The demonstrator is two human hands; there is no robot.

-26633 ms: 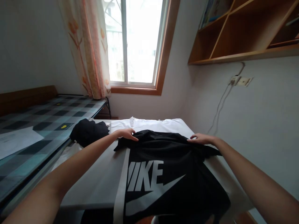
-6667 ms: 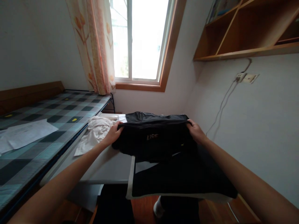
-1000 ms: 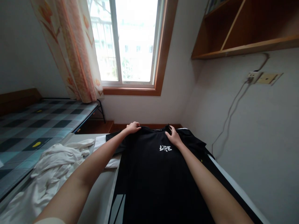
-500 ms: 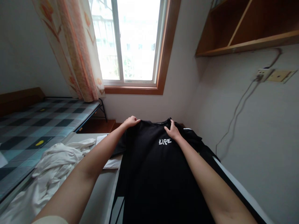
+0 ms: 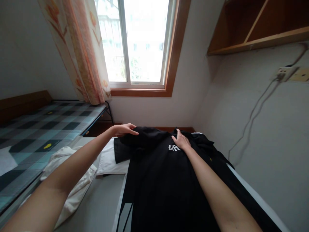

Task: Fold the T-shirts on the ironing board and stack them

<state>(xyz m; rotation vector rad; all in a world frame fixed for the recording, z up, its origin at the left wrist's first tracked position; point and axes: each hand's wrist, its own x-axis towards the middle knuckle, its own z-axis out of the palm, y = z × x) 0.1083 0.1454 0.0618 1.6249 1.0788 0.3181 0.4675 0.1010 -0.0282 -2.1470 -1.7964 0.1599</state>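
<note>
A black T-shirt (image 5: 159,183) with white lettering on its chest lies spread out in front of me, its neck end toward the window. At its left shoulder edge is my left hand (image 5: 126,129), thumb and fingers apart, touching the raised cloth; whether it grips any is hard to tell. My right hand (image 5: 181,140) has its fingers on the cloth near the collar, just above the lettering, pinching the fabric. The left sleeve lies over a white folded cloth (image 5: 108,161).
Crumpled white cloth (image 5: 79,190) lies at the left on the grey surface (image 5: 101,196). Beyond it is a checkered mattress (image 5: 29,138). A curtain (image 5: 82,48) hangs by the window (image 5: 147,42). At the upper right are a wooden shelf (image 5: 260,42) and a cable (image 5: 251,116).
My left hand has moved left and its fingers have spread. The shirt's neckline has gone slack and folded, and its left sleeve has spread out over the white cloth. The view has shifted slightly.
</note>
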